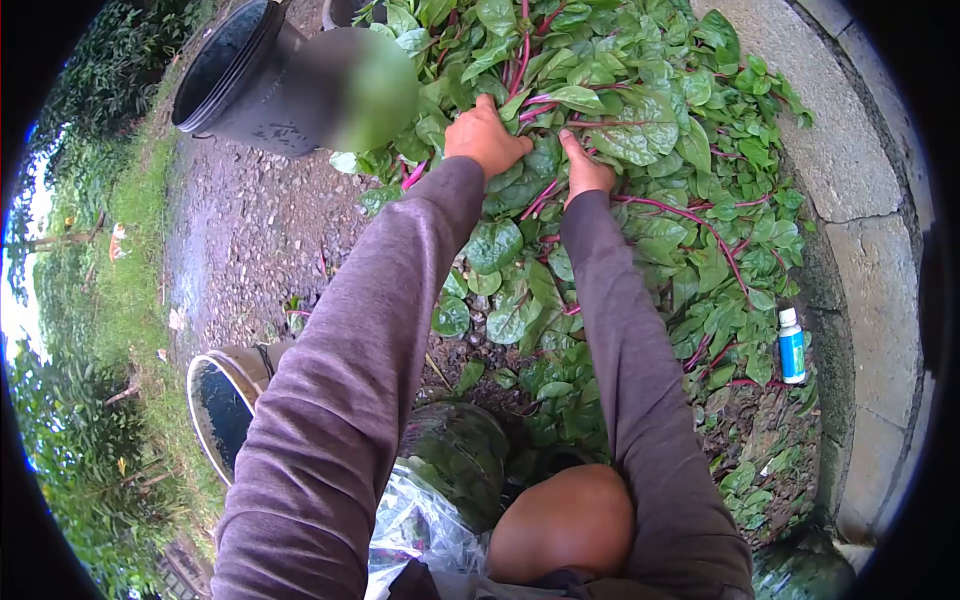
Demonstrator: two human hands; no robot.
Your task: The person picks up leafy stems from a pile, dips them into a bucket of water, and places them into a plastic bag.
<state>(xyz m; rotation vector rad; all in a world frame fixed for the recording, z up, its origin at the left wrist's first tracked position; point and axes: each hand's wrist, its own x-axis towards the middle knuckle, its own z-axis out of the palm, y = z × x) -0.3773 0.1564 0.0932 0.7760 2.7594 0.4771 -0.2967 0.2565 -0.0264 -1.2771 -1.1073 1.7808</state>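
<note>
A big heap of leafy vines with purple-red stems, which look like Malabar spinach (640, 135), spreads over the ground in front of me. My left hand (487, 140) reaches into its upper middle, back of the hand up, fingers closed down on leaves and stems; the fingertips are partly hidden. Close to its right, my right hand (588, 172) grips among the leaves, its thumb raised beside a red stem and its other fingers covered by foliage. A short gap of leaves separates the two hands.
A dark bucket (285, 95) lies tilted at upper left, beside a blurred patch. Another bucket (232, 365) stands at lower left. A clear plastic bag (425, 515) is by my knee. A small white-and-blue bottle (791, 348) lies near the concrete curb (865, 300) on the right.
</note>
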